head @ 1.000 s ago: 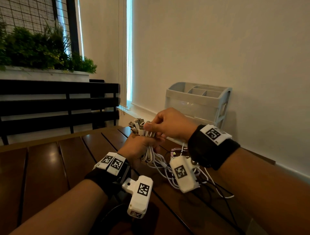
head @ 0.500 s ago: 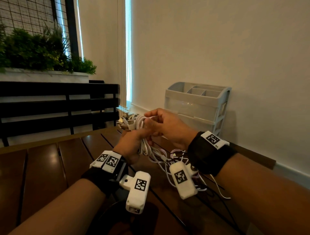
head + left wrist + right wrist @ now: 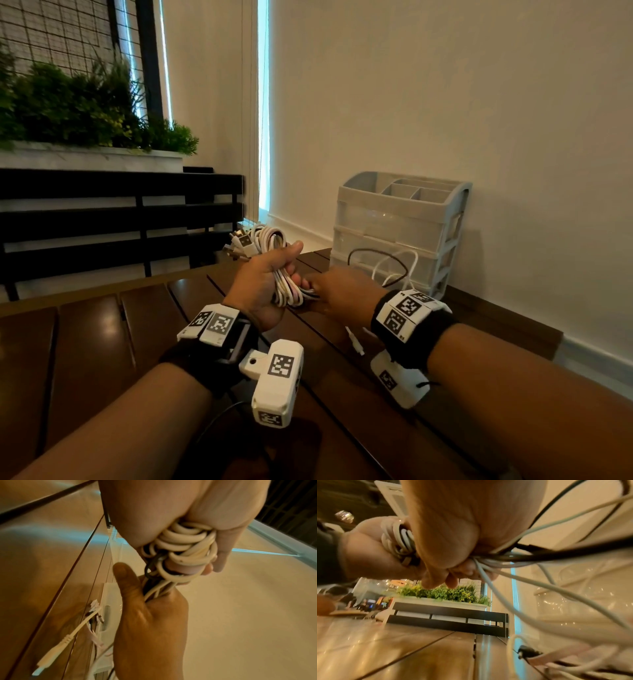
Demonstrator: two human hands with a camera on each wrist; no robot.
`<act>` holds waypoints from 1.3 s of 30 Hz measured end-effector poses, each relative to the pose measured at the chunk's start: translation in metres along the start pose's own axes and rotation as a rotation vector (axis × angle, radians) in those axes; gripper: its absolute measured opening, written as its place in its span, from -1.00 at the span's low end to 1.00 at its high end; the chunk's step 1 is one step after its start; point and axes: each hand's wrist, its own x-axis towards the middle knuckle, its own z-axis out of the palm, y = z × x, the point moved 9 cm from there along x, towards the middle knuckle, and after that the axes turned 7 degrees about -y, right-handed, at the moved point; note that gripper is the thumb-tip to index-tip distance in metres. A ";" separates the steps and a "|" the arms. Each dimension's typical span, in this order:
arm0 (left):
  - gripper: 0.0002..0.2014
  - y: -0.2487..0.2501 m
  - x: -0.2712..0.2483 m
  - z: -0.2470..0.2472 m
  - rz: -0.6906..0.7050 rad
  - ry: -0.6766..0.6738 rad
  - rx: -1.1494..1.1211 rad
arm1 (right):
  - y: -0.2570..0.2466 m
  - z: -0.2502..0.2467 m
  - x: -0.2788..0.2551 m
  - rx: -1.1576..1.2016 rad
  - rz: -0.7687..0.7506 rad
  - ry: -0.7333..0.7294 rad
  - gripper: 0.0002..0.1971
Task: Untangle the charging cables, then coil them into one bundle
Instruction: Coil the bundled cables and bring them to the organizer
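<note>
My left hand [image 3: 263,281] is fisted round a coil of white charging cables [image 3: 274,245], held upright above the table, with USB plugs [image 3: 239,245] sticking out at its top left. My right hand [image 3: 339,291] sits just right of it and pinches the loose strands leaving the coil's lower end. Black and white loose loops [image 3: 380,270] arc up behind that hand. In the left wrist view the coil [image 3: 185,545] is packed in my palm and the right hand [image 3: 150,622] grips the strands below it. The right wrist view shows the strands [image 3: 530,561] fanning rightward.
A grey drawer organizer [image 3: 400,233] stands against the wall at the far right of the dark slatted wooden table [image 3: 102,342]. A white connector [image 3: 356,346] hangs near the table under my right wrist. A black bench [image 3: 102,212] and a planter [image 3: 85,102] lie beyond the table.
My right hand has come down from over the top of the coil to its lower right end. The loose cable tails have swung up in front of the organizer.
</note>
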 end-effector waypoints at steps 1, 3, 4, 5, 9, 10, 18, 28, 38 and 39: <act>-0.72 0.001 0.001 -0.001 -0.003 0.013 0.021 | 0.003 0.000 -0.001 -0.056 0.005 -0.006 -0.62; -0.73 0.002 0.003 -0.006 -0.011 0.040 0.059 | 0.005 0.001 -0.003 -0.107 0.003 -0.026 -0.57; -0.74 0.002 0.004 -0.008 -0.020 0.049 0.075 | 0.004 0.001 -0.005 -0.129 0.001 -0.038 -0.56; -0.75 0.001 0.004 -0.010 -0.031 0.059 0.092 | 0.003 0.002 -0.005 -0.156 -0.005 -0.052 -0.56; -0.76 0.001 0.004 -0.013 -0.050 0.089 0.122 | -0.002 0.007 -0.005 -0.140 -0.018 -0.137 -0.58; -0.75 0.003 0.004 -0.013 -0.044 0.089 0.119 | -0.001 0.010 -0.005 -0.049 -0.026 -0.166 -0.60; -0.79 0.014 0.005 -0.018 -0.031 0.078 0.162 | 0.004 0.015 -0.018 0.430 -0.085 -0.286 -0.81; -0.75 -0.003 0.004 0.000 -0.011 -0.046 0.280 | -0.004 0.030 -0.013 0.651 0.039 -0.428 -0.82; -0.81 -0.002 -0.001 0.001 -0.047 -0.081 0.111 | 0.004 0.030 -0.007 0.445 0.032 -0.302 -0.64; -0.84 -0.001 -0.001 0.001 -0.039 -0.089 0.110 | 0.008 0.031 -0.012 0.533 0.055 -0.343 -0.64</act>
